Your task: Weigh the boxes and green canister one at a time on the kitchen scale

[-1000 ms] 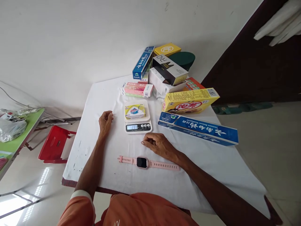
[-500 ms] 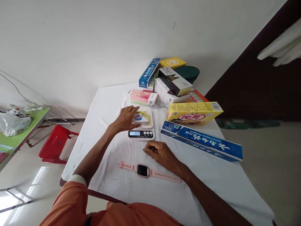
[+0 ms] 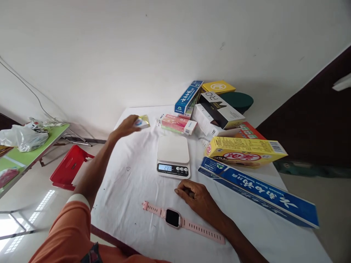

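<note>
My left hand grips a small yellow-and-white soap box near the table's far left edge. The soap box is a little blurred. In front of me lies a white kitchen scale with a bare weighing plate, its lit display reading 237. Just below the scale, my right hand rests on the white cloth with its fingers curled in a loose fist, and I see nothing in it. A pink-strapped smartwatch lies face up nearer to me, left of the right wrist.
Right of the scale lie a long blue toothpaste box and a yellow box. Behind it are a pink box, a black-and-white box and another blue box. A green stool stands beyond the table, a red chair to the left.
My left hand has lifted the soap box off the scale and carried it to the left and away from me. The display still shows 237. My right hand stays beside the scale.
</note>
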The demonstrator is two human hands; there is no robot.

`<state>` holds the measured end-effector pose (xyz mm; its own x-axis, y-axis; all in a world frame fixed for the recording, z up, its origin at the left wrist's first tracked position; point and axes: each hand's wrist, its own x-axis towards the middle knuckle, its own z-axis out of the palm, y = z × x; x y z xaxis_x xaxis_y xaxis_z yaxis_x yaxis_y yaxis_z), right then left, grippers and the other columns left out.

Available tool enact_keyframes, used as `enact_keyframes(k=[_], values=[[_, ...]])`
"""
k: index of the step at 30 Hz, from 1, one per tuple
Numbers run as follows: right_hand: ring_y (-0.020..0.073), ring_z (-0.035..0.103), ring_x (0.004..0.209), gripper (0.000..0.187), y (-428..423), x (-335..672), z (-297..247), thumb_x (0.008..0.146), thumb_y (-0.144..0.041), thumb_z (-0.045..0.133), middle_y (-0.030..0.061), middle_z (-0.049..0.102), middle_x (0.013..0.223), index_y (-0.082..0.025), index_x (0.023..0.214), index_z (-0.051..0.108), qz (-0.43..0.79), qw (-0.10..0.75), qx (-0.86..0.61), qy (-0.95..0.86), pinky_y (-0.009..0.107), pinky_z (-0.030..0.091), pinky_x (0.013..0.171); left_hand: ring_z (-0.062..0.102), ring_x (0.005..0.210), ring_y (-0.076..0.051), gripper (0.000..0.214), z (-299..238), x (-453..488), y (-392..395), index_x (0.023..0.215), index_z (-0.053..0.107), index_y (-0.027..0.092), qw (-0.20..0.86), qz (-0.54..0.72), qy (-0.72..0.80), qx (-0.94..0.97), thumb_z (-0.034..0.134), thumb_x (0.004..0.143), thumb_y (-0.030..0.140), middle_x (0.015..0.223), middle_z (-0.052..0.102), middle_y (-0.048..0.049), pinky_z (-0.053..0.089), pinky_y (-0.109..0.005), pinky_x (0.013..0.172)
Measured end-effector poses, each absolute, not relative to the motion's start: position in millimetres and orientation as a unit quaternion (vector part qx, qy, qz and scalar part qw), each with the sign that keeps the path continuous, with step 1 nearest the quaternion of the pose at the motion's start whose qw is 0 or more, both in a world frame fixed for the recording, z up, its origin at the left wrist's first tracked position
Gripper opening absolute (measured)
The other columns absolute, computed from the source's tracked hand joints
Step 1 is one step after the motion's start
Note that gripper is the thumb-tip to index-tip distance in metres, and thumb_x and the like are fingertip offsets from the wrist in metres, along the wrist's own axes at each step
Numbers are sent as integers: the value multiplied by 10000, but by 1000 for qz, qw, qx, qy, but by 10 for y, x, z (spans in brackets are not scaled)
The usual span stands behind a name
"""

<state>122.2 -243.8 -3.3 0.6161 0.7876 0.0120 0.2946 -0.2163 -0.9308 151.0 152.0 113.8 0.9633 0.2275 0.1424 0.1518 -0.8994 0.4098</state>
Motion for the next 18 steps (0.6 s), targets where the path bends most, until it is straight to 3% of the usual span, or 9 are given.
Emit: enact_keyframes(k=[5,10,15,18], values=[[148,501,586,262,-2425,1222,-22,930,-382,614,5,608,679,-210,732,606,252,523,-738,-344,282,390,556,634,993,-255,433,985,1804,2260,1059,624,194,212,110,266,934,797,680,312,1034,703,-70,515,-371,885],[134,498,601,210,-2439,1220,13,913,-289,644,-7,611,686,-207,726,596,259,528,-737,-333,267,388,576,653,1021,-274,482,774,2043,2552,1088,625,170,189,52,316,928,790,662,325,1112,714,-117,516,-368,876],[135,520,623,209,-2450,1227,39,915,-260,644,-5,629,701,-206,719,599,253,534,-734,-334,267,403,597,625,1186,-346,608,747,2122,2665,1254,608,167,162,-13,305,938,746,705,389,1299,651,-171,524,-451,982],[136,531,624,200,-2444,1236,37,911,-263,649,-5,630,698,-205,724,613,252,543,-728,-335,264,411,597,588,1273,-434,706,800,2089,2596,1290,605,151,120,28,304,945,802,675,435,1355,591,-222,511,-554,1025]])
